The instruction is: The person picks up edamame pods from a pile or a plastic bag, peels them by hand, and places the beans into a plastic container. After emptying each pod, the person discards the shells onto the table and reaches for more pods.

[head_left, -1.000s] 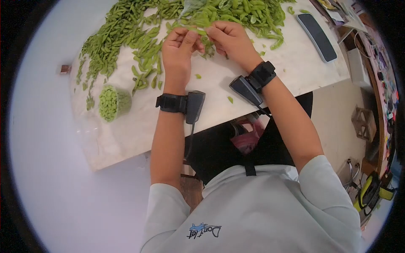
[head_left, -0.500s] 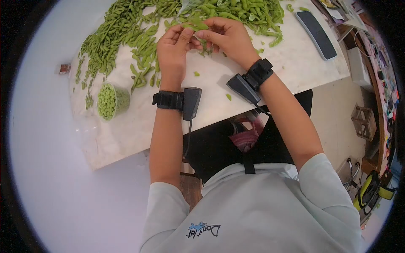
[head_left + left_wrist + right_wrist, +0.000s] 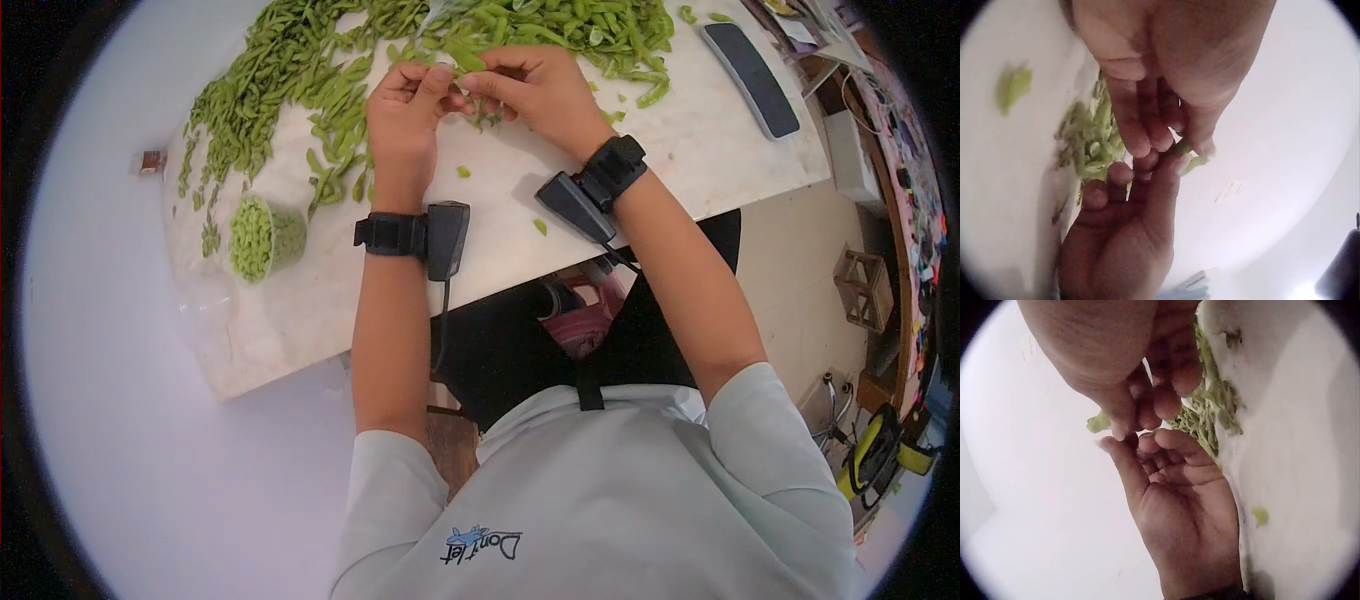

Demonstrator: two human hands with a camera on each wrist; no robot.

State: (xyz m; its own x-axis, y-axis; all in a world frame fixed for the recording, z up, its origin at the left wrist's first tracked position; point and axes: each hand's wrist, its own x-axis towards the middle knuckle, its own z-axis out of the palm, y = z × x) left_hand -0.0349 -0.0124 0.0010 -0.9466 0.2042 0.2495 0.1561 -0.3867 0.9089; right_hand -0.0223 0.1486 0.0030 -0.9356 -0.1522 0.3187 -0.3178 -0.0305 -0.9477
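Observation:
In the head view a green edamame pod (image 3: 465, 56) is held up between my two hands, above the table. My left hand (image 3: 405, 120) pinches one end with thumb and forefinger. From the other side my right hand (image 3: 540, 92) pinches it too, the thumb tips almost meeting. Most of the pod is hidden by fingers in the wrist views; a bright green end of the pod (image 3: 1097, 422) pokes out in the right wrist view. A heap of edamame pods (image 3: 240, 110) covers the far side of the table, just beyond the hands.
A clear plastic cup (image 3: 290, 235) full of shelled green beans stands left of my left forearm. Lighter green pods (image 3: 610, 35) are piled at the back right. Near the right edge lies a phone (image 3: 752, 80). Small green scraps (image 3: 540, 227) dot the white table (image 3: 330, 300).
Both hands have shifted slightly left and come closer together on the pod. The pod, earlier lying flat between the fingertips, now points up and away from them.

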